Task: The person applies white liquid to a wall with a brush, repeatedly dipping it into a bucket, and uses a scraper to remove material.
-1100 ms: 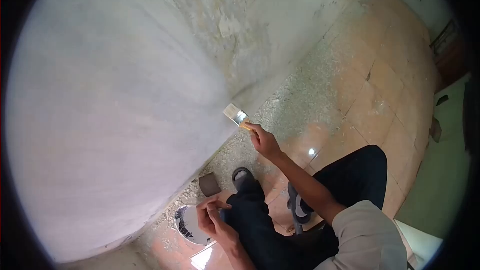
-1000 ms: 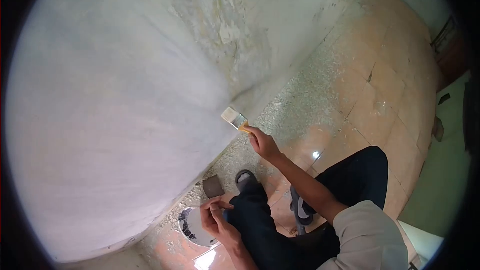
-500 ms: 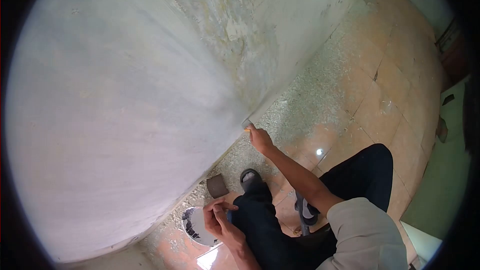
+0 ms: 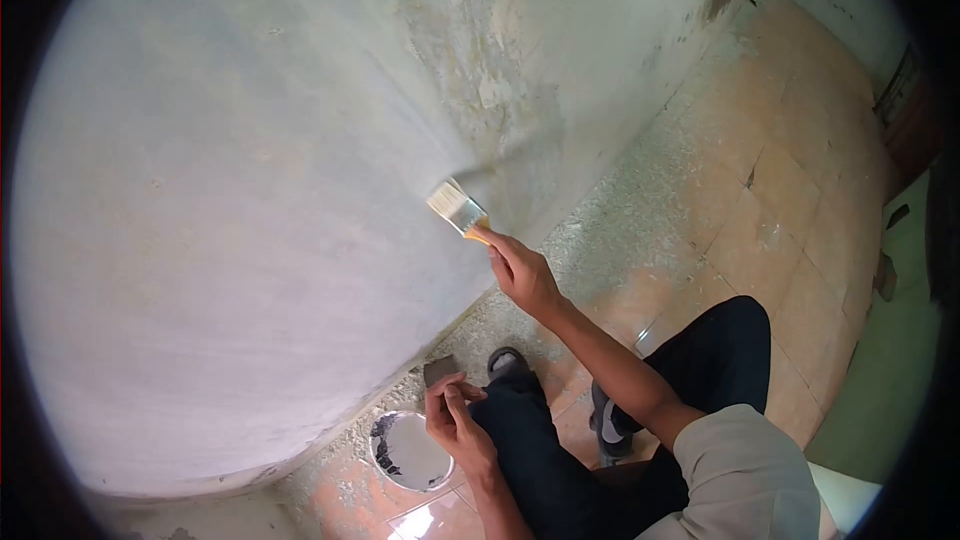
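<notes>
My right hand (image 4: 525, 275) is closed round the yellow handle of a flat paintbrush (image 4: 460, 208). Its pale bristles point up and left, close to the whitish wall (image 4: 250, 270), and a shadow falls on the wall beside them. By my bent knee, my left hand (image 4: 460, 425) is held with loosely bent fingers and nothing visible in it. Just below that hand stands a round bucket (image 4: 384, 437) with pale liquid inside and dark patches on its inner wall. A small brown-grey sheet (image 4: 438, 370) lies behind the left fingers, partly hidden by them.
Flakes and dust (image 4: 625, 205) cover the orange tiled floor (image 4: 785, 240) along the wall's base. Higher up, the wall has a rough, stained strip (image 4: 480, 80). My sandalled foot (image 4: 506, 362) rests near the wall. A green surface (image 4: 875, 380) stands at the right.
My right hand has lifted the paintbrush from the wall's bottom edge, up and left, so its bristles now show. My left hand has shifted slightly right, staying near the bucket.
</notes>
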Motion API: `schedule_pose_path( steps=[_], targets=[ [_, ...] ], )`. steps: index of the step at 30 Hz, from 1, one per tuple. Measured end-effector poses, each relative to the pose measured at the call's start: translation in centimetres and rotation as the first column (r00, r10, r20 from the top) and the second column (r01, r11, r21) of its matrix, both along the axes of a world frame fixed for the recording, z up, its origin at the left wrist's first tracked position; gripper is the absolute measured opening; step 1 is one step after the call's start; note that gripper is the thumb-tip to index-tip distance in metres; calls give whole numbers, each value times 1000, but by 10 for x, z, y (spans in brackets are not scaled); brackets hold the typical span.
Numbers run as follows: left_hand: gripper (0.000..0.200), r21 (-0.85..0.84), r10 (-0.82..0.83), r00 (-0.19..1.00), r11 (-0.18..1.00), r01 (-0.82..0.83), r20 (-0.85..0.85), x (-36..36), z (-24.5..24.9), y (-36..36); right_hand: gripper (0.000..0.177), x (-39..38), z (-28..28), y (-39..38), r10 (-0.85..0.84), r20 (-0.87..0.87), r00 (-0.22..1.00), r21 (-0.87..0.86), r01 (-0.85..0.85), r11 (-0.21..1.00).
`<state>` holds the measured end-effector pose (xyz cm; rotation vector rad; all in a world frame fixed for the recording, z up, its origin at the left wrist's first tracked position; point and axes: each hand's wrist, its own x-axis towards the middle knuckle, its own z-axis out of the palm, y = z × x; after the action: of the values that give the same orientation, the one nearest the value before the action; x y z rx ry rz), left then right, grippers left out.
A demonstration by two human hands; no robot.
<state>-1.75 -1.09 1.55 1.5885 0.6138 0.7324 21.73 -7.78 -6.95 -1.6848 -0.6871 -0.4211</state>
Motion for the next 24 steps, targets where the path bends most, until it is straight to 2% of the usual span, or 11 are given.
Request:
schedule_pose_path(
  steps=[2,4,6,7,9,11,13,15,19,22,24],
  targets=[
    [31,-3,15,1000,1000,-15,-8,-1,1,3,57,7,-75,14,-110,-16,994,-142,106,984],
    [30,-27,23,1000,999,-24,-7,0,-1,7,60,10,-163,14,-131,-37,991,-223,120,967],
    [28,-46,30,999,998,-30,-14,-1,-2,9,54,6,-249,6,-193,-83,978,-338,154,928],
    [28,-39,26,1000,999,-26,-9,1,-2,9,54,1,-255,-1,-193,-89,977,-336,153,929],
    [28,-35,24,1000,999,-24,-1,4,-2,11,44,-2,-259,-10,-269,-389,881,-701,-94,707],
    [27,-76,28,1000,997,-27,8,6,-1,10,41,8,-252,-1,-286,-392,874,-696,-78,714],
    [28,-67,14,1000,998,-13,10,8,-2,6,39,26,-224,17,-299,-391,871,-689,-61,723],
    [29,-51,-5,1000,999,6,14,8,-2,3,36,45,-156,29,-188,-202,961,-493,66,867],
    [30,-43,-27,999,999,28,27,4,-4,0,29,26,13,0,-97,-155,983,-378,32,925],
    [30,-66,-23,999,997,25,37,1,-2,-6,38,6,95,-25,-51,-156,986,-323,-2,947],
    [30,-74,-19,999,997,22,37,0,1,-6,45,-2,128,-27,-36,40,999,-2,36,999]
  ],
)
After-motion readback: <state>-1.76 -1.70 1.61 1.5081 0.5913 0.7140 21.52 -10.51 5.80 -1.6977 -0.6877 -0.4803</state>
